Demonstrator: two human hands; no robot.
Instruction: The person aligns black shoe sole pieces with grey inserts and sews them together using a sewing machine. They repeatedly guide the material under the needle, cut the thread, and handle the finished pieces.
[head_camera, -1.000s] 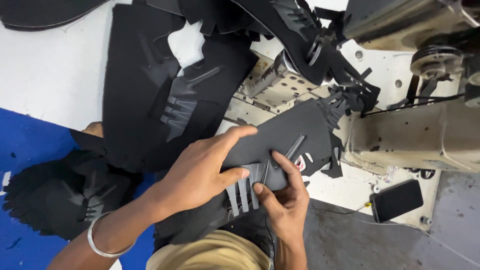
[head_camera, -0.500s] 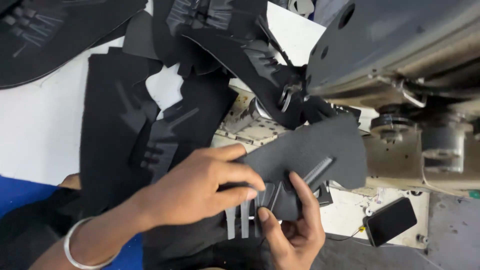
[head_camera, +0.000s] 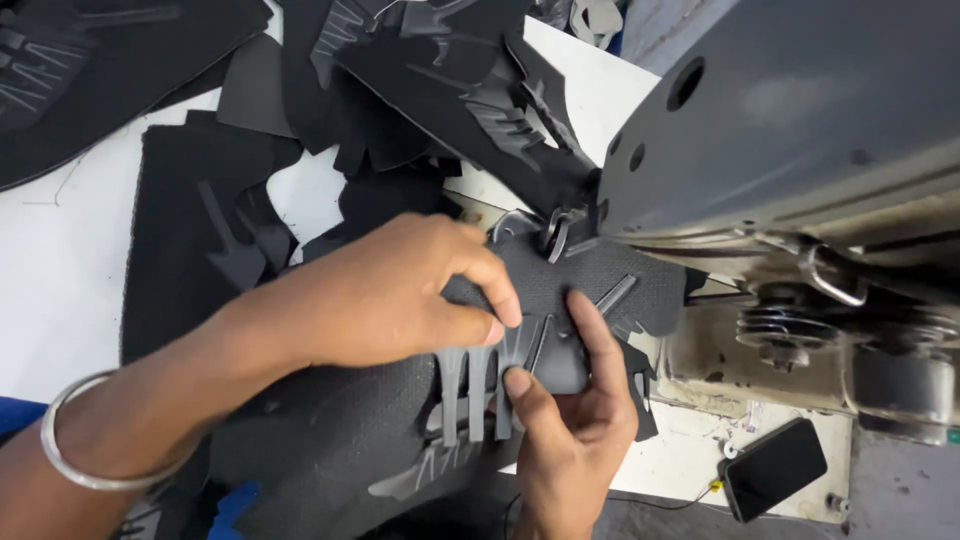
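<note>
My left hand (head_camera: 385, 290) lies on top of a black mesh shoe-upper piece (head_camera: 600, 290) with grey stripe overlays (head_camera: 470, 385), thumb and fingers pinching its edge. My right hand (head_camera: 575, 430) grips the same piece from below, thumb pressed on the stripes. The piece reaches under the presser foot (head_camera: 555, 232) of a sewing machine (head_camera: 800, 130). A metal bangle (head_camera: 75, 440) circles my left wrist.
Several more black cut upper pieces (head_camera: 200, 240) lie piled over the white table (head_camera: 60, 290) at left and top. A dark phone (head_camera: 775, 468) lies on the machine bed at lower right. The machine's handwheel and pulley (head_camera: 790, 325) sit at right.
The view has moved closer to the machine head. Both hands have slid the black piece up toward the presser foot, keeping their grip on it.
</note>
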